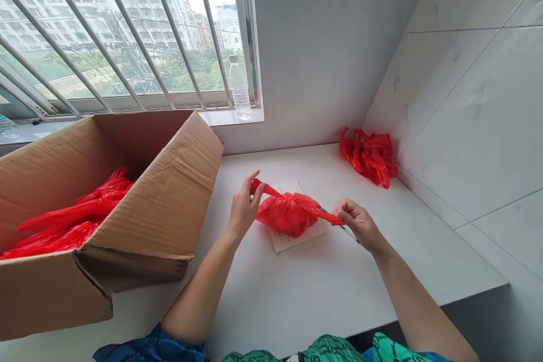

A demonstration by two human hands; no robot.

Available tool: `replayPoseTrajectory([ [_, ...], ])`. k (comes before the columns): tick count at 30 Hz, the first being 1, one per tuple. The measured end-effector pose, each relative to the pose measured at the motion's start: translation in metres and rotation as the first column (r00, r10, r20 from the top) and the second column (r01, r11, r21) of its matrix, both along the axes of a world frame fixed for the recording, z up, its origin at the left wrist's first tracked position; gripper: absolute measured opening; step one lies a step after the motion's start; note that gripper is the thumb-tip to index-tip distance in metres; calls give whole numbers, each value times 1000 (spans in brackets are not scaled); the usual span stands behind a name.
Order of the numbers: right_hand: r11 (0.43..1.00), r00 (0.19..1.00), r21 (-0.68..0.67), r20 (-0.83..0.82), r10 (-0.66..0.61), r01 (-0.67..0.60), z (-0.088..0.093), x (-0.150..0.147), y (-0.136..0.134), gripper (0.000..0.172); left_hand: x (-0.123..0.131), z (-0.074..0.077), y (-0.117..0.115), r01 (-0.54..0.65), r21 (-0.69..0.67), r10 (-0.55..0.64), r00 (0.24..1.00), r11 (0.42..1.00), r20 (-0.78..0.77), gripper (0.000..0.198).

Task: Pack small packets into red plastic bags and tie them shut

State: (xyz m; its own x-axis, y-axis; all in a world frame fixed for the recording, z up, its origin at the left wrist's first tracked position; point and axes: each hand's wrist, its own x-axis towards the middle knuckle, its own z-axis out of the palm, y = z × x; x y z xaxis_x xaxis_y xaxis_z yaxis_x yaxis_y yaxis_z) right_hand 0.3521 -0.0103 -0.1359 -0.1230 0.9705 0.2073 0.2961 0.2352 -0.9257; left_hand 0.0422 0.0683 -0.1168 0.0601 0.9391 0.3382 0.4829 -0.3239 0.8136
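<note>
A full red plastic bag [291,218] sits in the middle of the white counter, its neck gathered and its two handles stretched out sideways. My left hand [246,202] pinches the left handle. At the other side, my right hand [357,220] grips the end of the right handle between thumb and fingers. Under the bag lies a white booklet or sheet [292,244], partly covered. A thin dark pen-like stick [350,233] shows beside my right hand. What the bag contains is hidden.
An open cardboard box [169,203] with red plastic bags [80,215] inside stands on the left. Crumpled red bags [369,155] lie in the far right corner. A clear bottle [240,87] stands on the sill of the barred window. The counter's edge [475,295] runs at front right.
</note>
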Motion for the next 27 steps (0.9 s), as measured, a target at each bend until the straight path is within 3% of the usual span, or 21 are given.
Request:
replayPoseTrajectory([
  [1, 1000, 1000, 15, 15, -6, 6, -2, 4, 0, 40, -2, -4, -5, 3, -40, -1, 999, 999, 54, 58],
  [3, 997, 979, 69, 202, -33, 19, -4, 8, 2, 49, -5, -11, -15, 21, -136, -10, 996, 990, 86, 70],
  [5, 988, 885, 148, 464, -24, -51, -8, 0, 7, 72, -1, -16, -24, 56, -183, -64, 997, 981, -36, 65],
  [8, 924, 750, 271, 661, 26, -271, -15, -31, 25, 92, 17, -19, -29, 199, -74, -213, 922, 977, -324, 45],
  [10, 882, 738, 338, 675, 16, -328, -19, -54, 43, 86, 31, -21, -24, 277, 49, -225, 859, 960, -460, 27],
  [12, 891, 742, 341, 670, -6, -300, -25, -72, 62, 77, 39, -27, -15, 269, 138, -163, 841, 953, -517, 16],
  [16, 944, 730, 225, 683, 25, -242, -43, -85, 82, 77, 36, -49, -1, 195, 172, -76, 844, 966, -531, 24],
  [20, 955, 734, 225, 679, -12, -192, -60, -86, 83, 81, 31, -71, 2, 200, 169, -63, 804, 965, -592, 38],
  [27, 961, 698, 184, 716, 11, -205, -69, -85, 85, 78, 33, -87, 4, 185, 112, -69, 757, 976, -649, 44],
])
